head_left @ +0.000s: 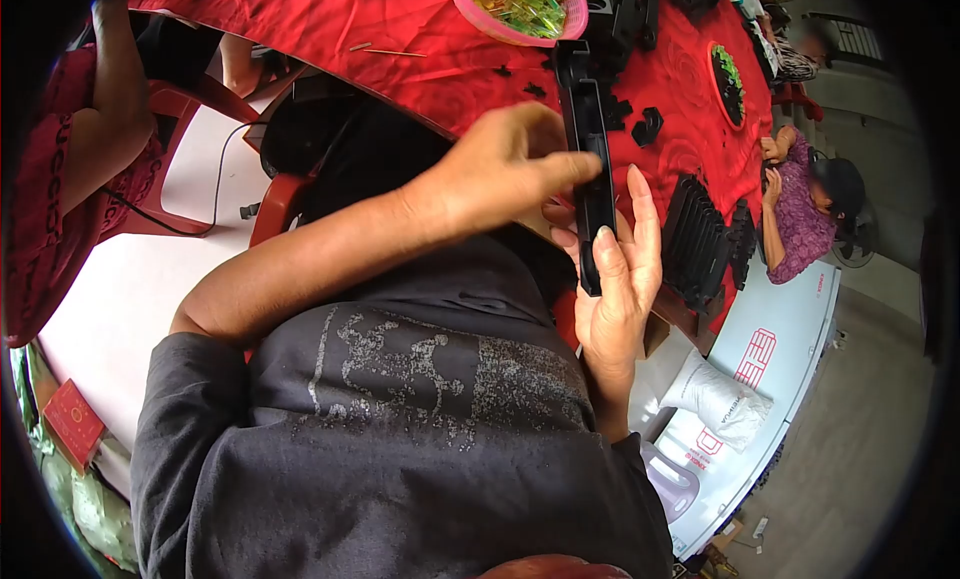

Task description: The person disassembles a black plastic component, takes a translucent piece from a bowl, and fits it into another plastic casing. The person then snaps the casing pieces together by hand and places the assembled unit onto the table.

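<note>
A long, narrow black plastic part (588, 129) is held upright in front of my dark shirt, above the table edge. My right hand (617, 279) grips its lower end, with the thumb in front and some fingers behind; one finger points up beside it. From the left, my left hand (500, 169) reaches across with bent fingers, its thumb lying over the middle of the part and other fingertips hidden behind it. Whether it holds anything smaller is not visible. A small black piece (647, 127) lies on the red cloth beyond.
The red-covered table (420, 79) bears a pink basket (575, 24), thin sticks (393, 52), black trays (695, 229) and a red-rimmed container (727, 84). One person (805, 214) sits across; another person's arm (125, 99) is at the left. A white package (720, 404) lies right.
</note>
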